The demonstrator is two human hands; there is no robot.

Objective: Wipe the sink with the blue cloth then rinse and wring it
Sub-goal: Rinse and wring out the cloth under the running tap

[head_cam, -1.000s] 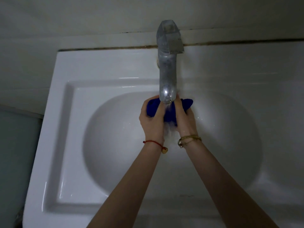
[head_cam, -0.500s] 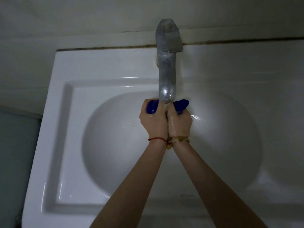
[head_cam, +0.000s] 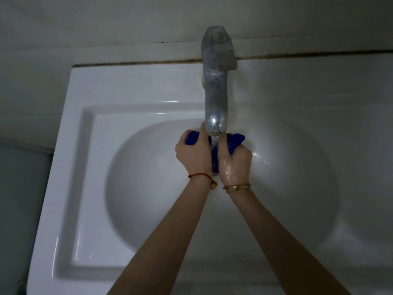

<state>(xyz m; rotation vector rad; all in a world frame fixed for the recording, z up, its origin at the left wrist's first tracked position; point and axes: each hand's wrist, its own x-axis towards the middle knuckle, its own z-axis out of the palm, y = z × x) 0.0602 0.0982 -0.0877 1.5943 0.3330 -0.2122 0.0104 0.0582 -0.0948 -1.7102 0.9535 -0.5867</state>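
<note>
My left hand and my right hand have eased a little apart again: half a second ago they were pressed knuckle to knuckle with the cloth almost swallowed between them, and now a dark strip of it shows in the gap. A second ago the hands were wider still, so I read this as a squeeze-and-release rhythm under the tap, meaning the wiping is behind me and I am in the rinse, not yet at a proper wring

Both hands are clenched round the blue cloth, fingers curled over it, one bunched end poking out past my left knuckles and a bigger tuft sticking out beyond my right. The back of my right hand is shiny wet

The cloth sits directly beneath the faucet spout, held above the bowl of the sink rather than resting in it, and water runs down onto the strip between my hands. Droplets glisten on the basin wall just right of my right hand. A red string bracelet circles my left wrist, a gold bangle my right
</note>
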